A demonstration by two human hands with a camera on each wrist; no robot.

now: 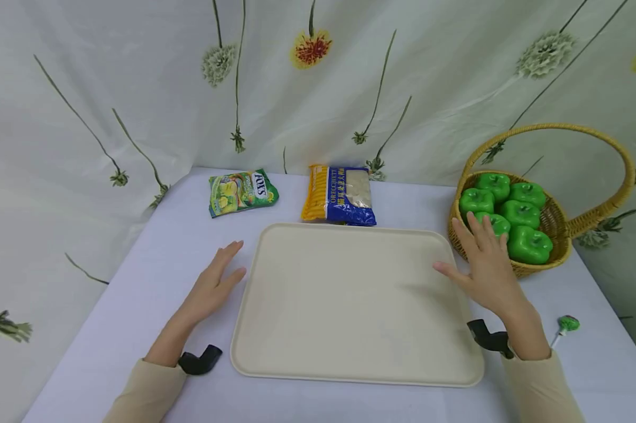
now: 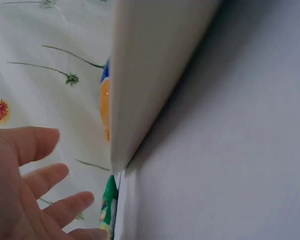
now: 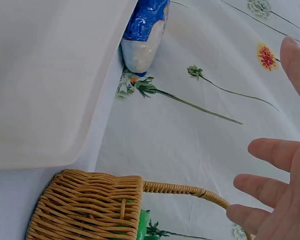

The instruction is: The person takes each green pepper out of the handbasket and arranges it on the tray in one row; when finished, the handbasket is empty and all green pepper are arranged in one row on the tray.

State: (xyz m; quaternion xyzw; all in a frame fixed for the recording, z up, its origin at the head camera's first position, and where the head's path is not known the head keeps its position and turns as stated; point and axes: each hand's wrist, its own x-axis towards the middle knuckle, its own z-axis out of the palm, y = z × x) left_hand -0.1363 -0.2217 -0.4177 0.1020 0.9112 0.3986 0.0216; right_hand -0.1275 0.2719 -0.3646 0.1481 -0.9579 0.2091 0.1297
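My left hand is at the left side of a beige rectangular tray, fingers extended, holding nothing. Past its fingertips in the left wrist view are the tray's side and the end of a green bag. On the other side my right hand hovers over the tray's right edge with fingers spread and nothing in them. It overlaps a wicker basket of several green bell peppers in the head view. The basket's tall handle shows in the right wrist view.
Behind the tray lie a green Fox's candy bag and a blue and yellow Orecchiette pasta bag. A green lollipop rests beside the right forearm. White cloth covers the table, with a flower-printed curtain behind.
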